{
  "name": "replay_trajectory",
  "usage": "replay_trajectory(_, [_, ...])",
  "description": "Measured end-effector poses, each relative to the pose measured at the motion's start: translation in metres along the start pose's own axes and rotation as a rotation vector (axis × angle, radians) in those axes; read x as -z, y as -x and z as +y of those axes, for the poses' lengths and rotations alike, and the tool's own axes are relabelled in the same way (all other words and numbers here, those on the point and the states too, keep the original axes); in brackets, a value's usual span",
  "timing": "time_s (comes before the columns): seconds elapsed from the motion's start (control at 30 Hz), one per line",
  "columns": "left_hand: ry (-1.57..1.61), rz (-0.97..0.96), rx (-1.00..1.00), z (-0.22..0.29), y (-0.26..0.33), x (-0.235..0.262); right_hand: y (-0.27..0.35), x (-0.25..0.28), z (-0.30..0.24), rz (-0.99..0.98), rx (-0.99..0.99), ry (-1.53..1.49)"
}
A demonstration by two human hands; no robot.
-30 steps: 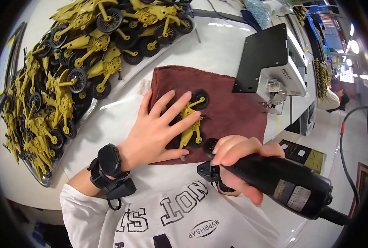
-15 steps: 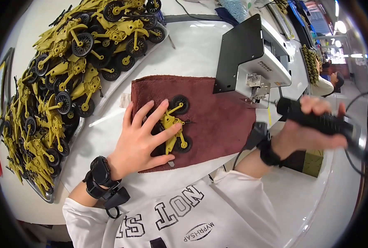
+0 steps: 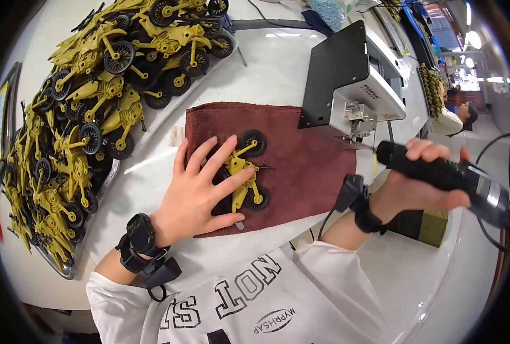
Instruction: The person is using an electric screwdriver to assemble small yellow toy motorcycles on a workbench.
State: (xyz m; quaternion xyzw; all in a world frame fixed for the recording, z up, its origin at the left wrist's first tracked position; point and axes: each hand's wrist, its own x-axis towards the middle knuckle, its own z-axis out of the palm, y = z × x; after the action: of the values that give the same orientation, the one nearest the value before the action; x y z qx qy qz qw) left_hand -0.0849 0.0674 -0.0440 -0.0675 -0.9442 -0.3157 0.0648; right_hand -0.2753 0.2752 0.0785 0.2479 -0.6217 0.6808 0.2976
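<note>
My left hand lies spread over a yellow toy motorcycle with black wheels, pressing it on a maroon cloth. The index finger crosses the toy's body and the thumb rests at its near end; the palm and fingers hide part of it. My right hand is wrapped round a black electric screwdriver, held nearly level. Its front end points left at the metal outlet of a black and white screw feeder. Whether the bit touches the outlet is too small to tell.
To the left, trays bear a heap of similar yellow motorcycles. A dark green block stands beyond my right forearm. A cable hangs near the screwdriver's rear. Another person is in the right background.
My right hand has brought the screwdriver slightly left and nearer to me, its front end closer to the feeder outlet. My left hand stays on the motorcycle. The whole view has shifted a little.
</note>
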Motion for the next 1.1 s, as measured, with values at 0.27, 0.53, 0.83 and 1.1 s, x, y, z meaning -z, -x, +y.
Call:
replay_trajectory(0.27, [-0.025,0.027,0.006,-0.003,0.003,-0.005,-0.003,-0.014,0.023,-0.069,-0.251,-0.001])
replay_trajectory(0.53, [-0.021,0.045,-0.016,-0.002,0.002,-0.004,0.0,0.0,0.0,0.002,-0.031,-0.118])
replay_trajectory(0.83, [-0.01,0.044,-0.007,-0.003,0.001,-0.006,-0.016,-0.018,0.029,0.0,-0.204,-0.024])
replay_trajectory(1.1, [-0.012,0.034,-0.016,-0.004,-0.001,-0.007,0.026,0.009,0.024,-0.14,-0.245,-0.082])
